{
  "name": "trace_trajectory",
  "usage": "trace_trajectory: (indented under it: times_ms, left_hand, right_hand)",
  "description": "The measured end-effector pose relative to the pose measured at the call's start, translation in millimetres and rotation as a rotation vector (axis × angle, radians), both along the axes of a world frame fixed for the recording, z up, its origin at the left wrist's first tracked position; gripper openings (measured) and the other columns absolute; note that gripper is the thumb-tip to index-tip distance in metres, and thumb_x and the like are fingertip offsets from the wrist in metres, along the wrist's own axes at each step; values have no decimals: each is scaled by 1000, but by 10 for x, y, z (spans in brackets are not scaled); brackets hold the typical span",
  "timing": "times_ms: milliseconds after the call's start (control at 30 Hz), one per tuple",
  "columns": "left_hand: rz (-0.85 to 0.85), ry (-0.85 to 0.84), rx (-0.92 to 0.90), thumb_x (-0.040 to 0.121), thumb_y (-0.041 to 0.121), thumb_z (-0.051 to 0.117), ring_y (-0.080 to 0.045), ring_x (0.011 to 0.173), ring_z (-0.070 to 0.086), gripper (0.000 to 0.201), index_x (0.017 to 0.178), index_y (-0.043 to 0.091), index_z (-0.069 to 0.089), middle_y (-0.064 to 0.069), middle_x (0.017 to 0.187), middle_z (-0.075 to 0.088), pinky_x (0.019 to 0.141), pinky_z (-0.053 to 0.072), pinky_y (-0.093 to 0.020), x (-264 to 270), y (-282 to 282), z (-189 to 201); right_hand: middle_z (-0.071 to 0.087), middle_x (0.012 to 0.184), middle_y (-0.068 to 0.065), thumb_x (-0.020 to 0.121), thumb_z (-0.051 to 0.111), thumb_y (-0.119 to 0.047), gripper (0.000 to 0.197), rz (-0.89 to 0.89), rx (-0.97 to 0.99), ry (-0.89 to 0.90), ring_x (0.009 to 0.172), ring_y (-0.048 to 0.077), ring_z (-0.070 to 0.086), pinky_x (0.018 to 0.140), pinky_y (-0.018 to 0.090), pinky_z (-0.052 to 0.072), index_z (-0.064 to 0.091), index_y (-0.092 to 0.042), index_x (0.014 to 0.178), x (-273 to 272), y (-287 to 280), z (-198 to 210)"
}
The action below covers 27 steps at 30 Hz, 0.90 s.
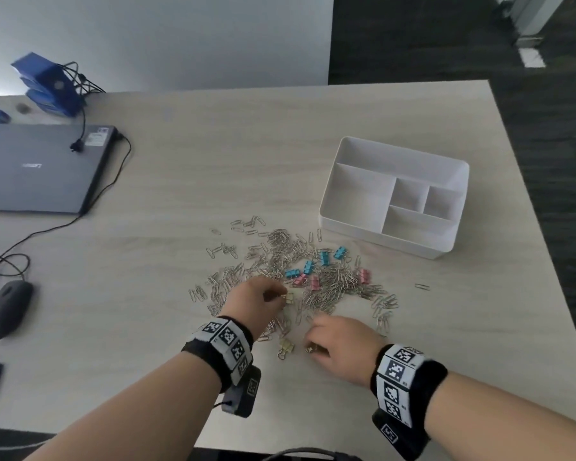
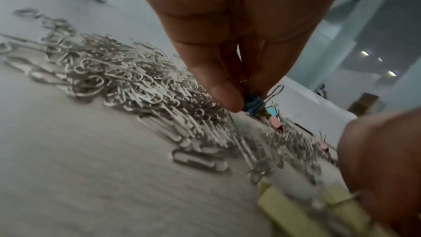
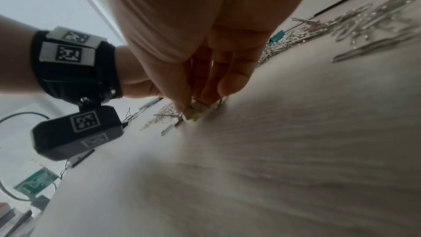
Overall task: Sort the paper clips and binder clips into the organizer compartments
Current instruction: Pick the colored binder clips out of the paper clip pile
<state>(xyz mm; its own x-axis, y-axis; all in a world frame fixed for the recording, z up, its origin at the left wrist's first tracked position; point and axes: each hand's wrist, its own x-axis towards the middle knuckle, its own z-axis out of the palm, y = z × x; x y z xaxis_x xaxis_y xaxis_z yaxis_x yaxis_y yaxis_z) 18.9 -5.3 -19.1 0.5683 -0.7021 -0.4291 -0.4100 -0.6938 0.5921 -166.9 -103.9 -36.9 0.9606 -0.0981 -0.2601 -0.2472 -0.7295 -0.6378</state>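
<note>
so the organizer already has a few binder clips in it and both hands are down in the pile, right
Not quite: in the head view every compartment of the organizer is bare. The binder clips lie in the pile on the table. The left hand and right hand are indeed down in it.

an office; desk [image 1: 280, 144] with laptop [image 1: 40, 168], mouse [image 1: 7, 307]
</note>
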Motion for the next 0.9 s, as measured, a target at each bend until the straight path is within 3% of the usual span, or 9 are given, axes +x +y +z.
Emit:
trace_trajectory:
  times_ms: [100,200,333,433,567,700,800,900]
  left_hand:
    - [219,249,-91,89,13,69,-12,65,71,13,94,24,74,6,82,74,62,58,-21,38,31,76]
    - [400,493,-175,88,5,69,-21,70,72,11,92,14,74,-4,85,75,68,63,-37,92,46,134]
    - [622,878,-278,89,-6,62,-21,69,68,20,104,4,70,-10,83,71,63,62,-38,155,79,154]
    - [737,1070,-317,91,-11,55,-24,68,67,26,109,2,69,-13,82,70,59,63,-36,177,101,177]
    - [809,1183,-314,91,-15,47,-23,62,66,30,100,2,69,-14,76,68,49,59,-30,200,127,187]
    - [805,1228,-298,91,-13,47,-20,62,66,28,100,5,67,-13,76,67,42,54,-25,217,140,189]
    - [788,1245,-287,89,-13,42,-19,60,66,30,96,7,63,-12,75,66,39,51,-23,218,138,196]
    - [778,1256,-269,89,-13,39,-19,61,66,32,91,8,62,-11,74,65,38,49,-23,229,143,198]
  right_hand:
    - [61,101,-12,89,63,-33,17,-142,107,18,85,1,54,80,23,47,71,-27,103,7,5,115]
    - [63,90,-15,84,70,-32,9,-362,263,25,78,-2,56,73,15,45,72,-30,92,75,-35,251]
    - [73,82,-1,83,72,-22,4,-643,587,56,66,6,62,63,23,55,72,-25,86,205,-142,391]
    - [73,85,4,87,69,-17,4,-788,760,50,72,15,65,67,35,56,73,-18,88,291,-193,437]
    - [68,89,10,91,63,-8,8,-1021,1105,11,80,22,67,62,39,55,70,-8,94,396,-200,403]
    - [63,89,17,95,46,1,15,-1133,1367,-14,80,32,68,59,40,53,60,-4,92,510,-176,396]
    - [58,88,19,92,37,8,22,-1146,1459,-36,78,34,69,54,38,56,54,-5,90,566,-166,386]
    - [57,84,18,88,32,14,32,-1159,1436,-42,72,33,68,52,36,55,57,-4,97,601,-160,377]
